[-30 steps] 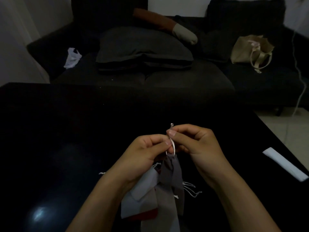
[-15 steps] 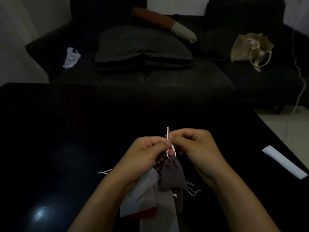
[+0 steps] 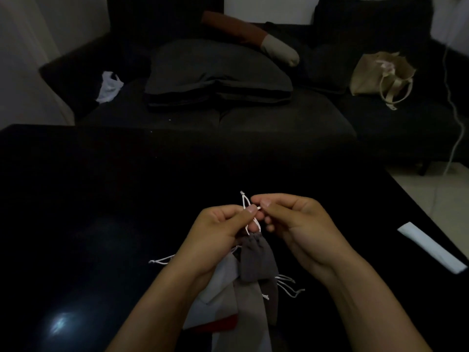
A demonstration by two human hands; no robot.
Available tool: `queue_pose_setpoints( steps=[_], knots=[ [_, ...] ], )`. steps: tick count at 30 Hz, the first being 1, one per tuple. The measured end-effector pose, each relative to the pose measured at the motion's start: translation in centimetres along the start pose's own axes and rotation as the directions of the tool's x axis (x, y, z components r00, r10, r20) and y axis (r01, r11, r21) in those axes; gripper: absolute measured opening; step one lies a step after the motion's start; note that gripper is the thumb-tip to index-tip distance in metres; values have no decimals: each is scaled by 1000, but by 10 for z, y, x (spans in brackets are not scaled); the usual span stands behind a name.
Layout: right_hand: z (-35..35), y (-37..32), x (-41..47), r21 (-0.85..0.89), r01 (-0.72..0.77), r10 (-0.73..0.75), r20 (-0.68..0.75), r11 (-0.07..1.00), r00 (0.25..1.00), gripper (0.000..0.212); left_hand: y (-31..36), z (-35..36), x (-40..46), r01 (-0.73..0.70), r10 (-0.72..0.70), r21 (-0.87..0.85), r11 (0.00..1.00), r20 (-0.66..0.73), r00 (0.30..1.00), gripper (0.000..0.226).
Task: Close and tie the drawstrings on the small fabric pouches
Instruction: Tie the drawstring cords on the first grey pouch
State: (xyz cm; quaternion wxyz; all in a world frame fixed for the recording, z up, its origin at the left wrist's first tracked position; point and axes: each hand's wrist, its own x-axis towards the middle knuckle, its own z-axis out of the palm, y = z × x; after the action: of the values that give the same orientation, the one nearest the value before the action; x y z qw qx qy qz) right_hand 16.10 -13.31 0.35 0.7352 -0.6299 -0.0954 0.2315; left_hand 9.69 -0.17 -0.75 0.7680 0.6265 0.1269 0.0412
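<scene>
Both hands are raised a little above the black table [image 3: 101, 199], close together, fingers curled in. Her or his left hand [image 3: 218, 232] is nearly closed, thumb and forefinger pinched on the white drawstring [image 3: 247, 212] just above the neck of a small grey pouch [image 3: 256, 260]. That pouch hangs from the string between the two wrists, its mouth puckered tight; whatever is inside, if anything, I cannot see. The knotted end of the string sticks up above the left thumb. The right hand [image 3: 299, 224] is likewise nearly shut, thumb and forefinger tips nipping a short bit of the same string right beside the left thumbnail, the other fingers folded under. The two hands almost touch at the fingertips.

Beneath them, on the near edge of the table, lies a loose heap of more pouches [image 3: 228, 308]: a white one, a pale beige one, a darker grey one and a sliver of red, overlapping. Their loose strings [image 3: 289, 285] trail out to the right of the heap, and another string end pokes out on the left past the left wrist. A white folded strip [image 3: 431, 247] lies well apart near the right edge of the table.

Behind, a dark sofa [image 3: 279, 128] carries a grey cushion [image 3: 218, 69] and a beige tote bag [image 3: 380, 72], its top gaping, contents too dim to tell.
</scene>
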Motion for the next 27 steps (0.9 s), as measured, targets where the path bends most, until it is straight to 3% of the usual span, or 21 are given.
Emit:
queue_pose_setpoints(
  steps=[8, 16, 19, 23, 27],
  knots=[
    [0, -2, -2, -82, 127, -135, -99, 988, 986, 9, -2, -5, 6, 95, -106, -110, 989, -100, 989, 23],
    [2, 1, -4, -193, 179, -183, -4, 965, 983, 10, -3, -10, 6, 76, -90, -138, 987, -97, 991, 15],
    [0, 1, -2, -222, 175, -181, -5, 959, 984, 10, -4, -12, 6, 59, -67, -105, 993, -72, 995, 16],
    [-2, 0, -4, -169, 75, -72, 27, 983, 997, 14, -4, -14, 6, -6, 0, -79, 997, -79, 997, 10],
    [-2, -1, -3, -188, 57, -57, 2, 981, 998, 17, 0, -11, 3, -158, 158, 17, 987, -90, 983, 12]
  ],
)
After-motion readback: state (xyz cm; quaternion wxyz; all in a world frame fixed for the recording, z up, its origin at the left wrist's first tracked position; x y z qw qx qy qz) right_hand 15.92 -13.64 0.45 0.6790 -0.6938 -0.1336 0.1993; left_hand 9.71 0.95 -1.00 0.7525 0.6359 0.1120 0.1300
